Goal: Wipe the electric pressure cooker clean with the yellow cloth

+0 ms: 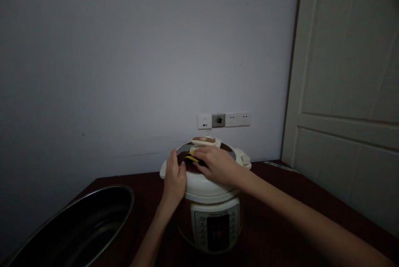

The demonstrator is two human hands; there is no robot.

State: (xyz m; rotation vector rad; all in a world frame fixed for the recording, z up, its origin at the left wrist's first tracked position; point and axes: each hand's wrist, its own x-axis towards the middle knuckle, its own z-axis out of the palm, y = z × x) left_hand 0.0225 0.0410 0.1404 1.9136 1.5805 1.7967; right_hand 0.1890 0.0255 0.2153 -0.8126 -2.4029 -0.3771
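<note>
A cream and brown electric pressure cooker (215, 213) stands on a dark red-brown table (274, 225), its control panel facing me. My left hand (174, 179) rests on the left edge of the cooker's lid (202, 186), fingers curled against it. My right hand (216, 164) lies on top of the lid, fingers closed over a yellow and black part near the lid handle (204, 140). What exactly those fingers grip is partly hidden.
A large dark metal basin (77, 229) sits at the table's left front. A row of wall sockets (224, 120) is behind the cooker on the pale wall. A white door (346, 105) stands to the right.
</note>
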